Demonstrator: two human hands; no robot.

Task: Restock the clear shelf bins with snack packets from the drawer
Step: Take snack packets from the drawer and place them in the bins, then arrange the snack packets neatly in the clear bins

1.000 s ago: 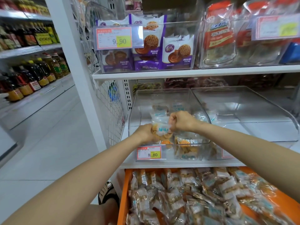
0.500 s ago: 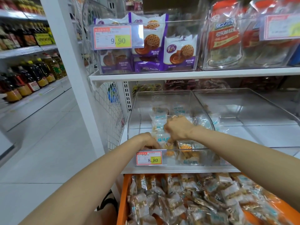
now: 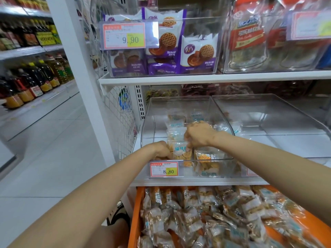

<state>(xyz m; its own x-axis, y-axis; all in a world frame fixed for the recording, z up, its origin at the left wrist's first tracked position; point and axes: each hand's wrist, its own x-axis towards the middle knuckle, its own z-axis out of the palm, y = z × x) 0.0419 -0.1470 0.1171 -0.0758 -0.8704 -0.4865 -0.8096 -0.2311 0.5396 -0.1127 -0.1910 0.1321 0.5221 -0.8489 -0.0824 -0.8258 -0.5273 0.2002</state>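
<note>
- Right hand (image 3: 198, 134) inside the clear bin (image 3: 179, 108) on the middle shelf (image 3: 197, 181); fingers curled shut, pinching the top of a snack packet (image 3: 177, 140) that stands roughly upright among others.
- Left hand (image 3: 159, 149) at the bin's front left corner, just behind the front lip; fingers bent down into the packets there. Cannot tell whether they grip one or only press against them.
- Price tag (image 3: 164, 169) reading 8.80 is clipped to the bin front, right below the left hand.
- Against half a second ago: both hands stay in the same bin, the right one a little further back and higher over the pinched packet, the left still low at the front corner. A second ago the two hands were closer together on one packet.
- More packets (image 3: 207, 163) lean against the bin's front wall on the right; a few lie flat toward the back. The rear half of the bin is mostly bare.
- Neighbouring bin (image 3: 268, 111) to the right, wall touching this one, looks nearly bare.
- Orange drawer (image 3: 136, 212) pulled out beneath the shelf, heaped with the same packets (image 3: 215, 217).
- Upper shelf (image 3: 215, 77) overhangs the bins, leaving open room above the hands.
- Aisle floor (image 3: 44, 158) to the left is open.
</note>
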